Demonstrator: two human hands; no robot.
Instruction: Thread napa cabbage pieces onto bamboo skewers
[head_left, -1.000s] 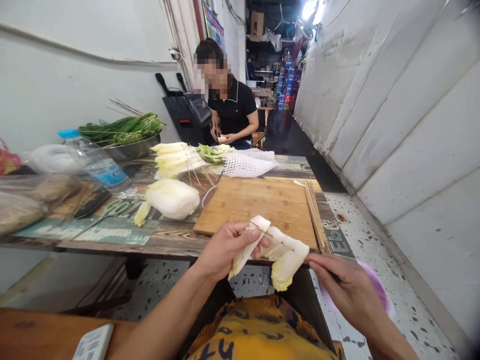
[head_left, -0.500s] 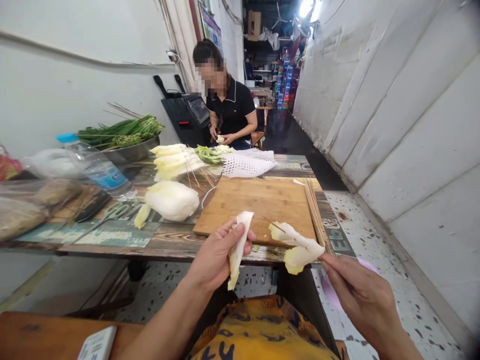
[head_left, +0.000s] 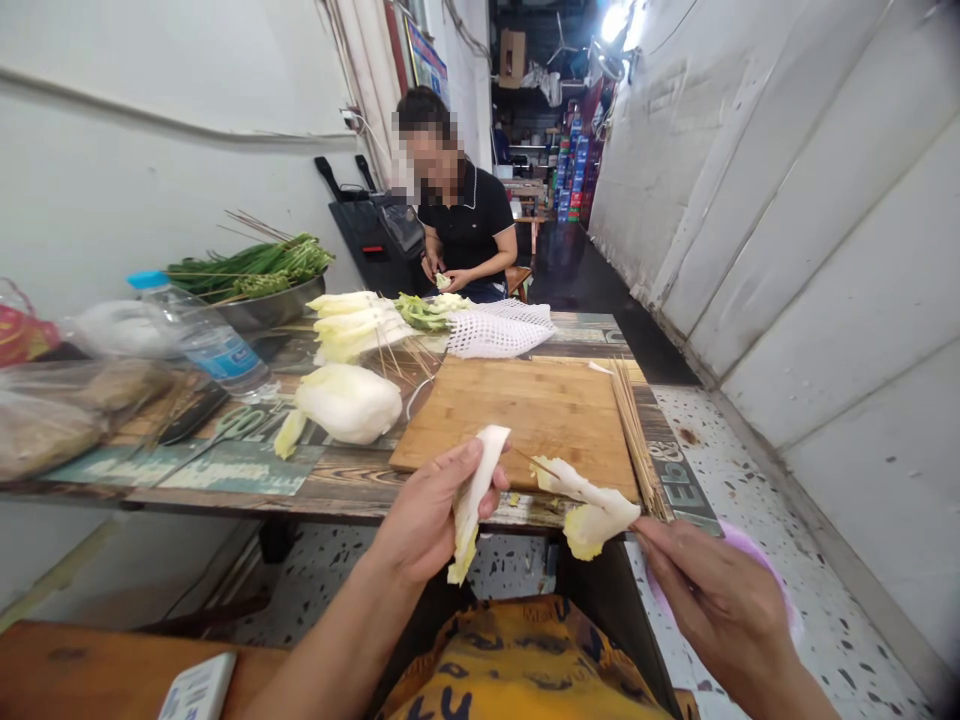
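Note:
My left hand is closed on a single cabbage leaf, white at the top and yellow at its lower tip. In my right hand is the end of a thin bamboo skewer with pale cabbage leaves threaded on it. The skewer's bare point reaches left, close to the leaf in my left hand; whether they touch I cannot tell. Behind both hands lies a wooden cutting board. Left of the board rests a peeled cabbage head with a loose leaf beside it.
Loose skewers line the board's right edge. Skewered cabbage and a white foam net lie at the back. Left are a water bottle, scissors and a metal bowl of greens. Opposite sits a person in a black shirt.
My right hand has shifted slightly left, bringing the skewer's point nearer the leaf in my left hand. The left hand keeps its hold. The whole view has tilted a little.

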